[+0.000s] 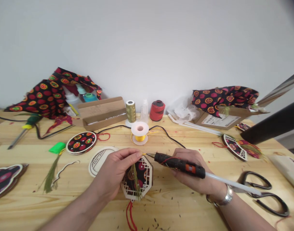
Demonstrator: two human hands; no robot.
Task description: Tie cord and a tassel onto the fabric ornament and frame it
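Between the thumb and fingers of my left hand [120,165] is an octagonal wooden ornament [147,178] with dark patterned fabric, pinched near its top edge. A green tassel [136,183] hangs across its front, and a red cord loop [130,215] trails from its lower end. My right hand [190,166] is wrapped round a black hot glue gun [180,163] with a white glue stick [233,184] in its back. The glue gun's nozzle points left, close to a bit of yellow thread at my left fingertips. Whether nozzle and thread touch I cannot tell.
A yellow thread spool [140,138] stands ahead of my hands, before a green spool [131,112] and a red spool [157,110]. Scissors [269,195] lie at right. A round wooden frame [95,160], an oval ornament [81,142] and a screwdriver [24,131] lie leftward.
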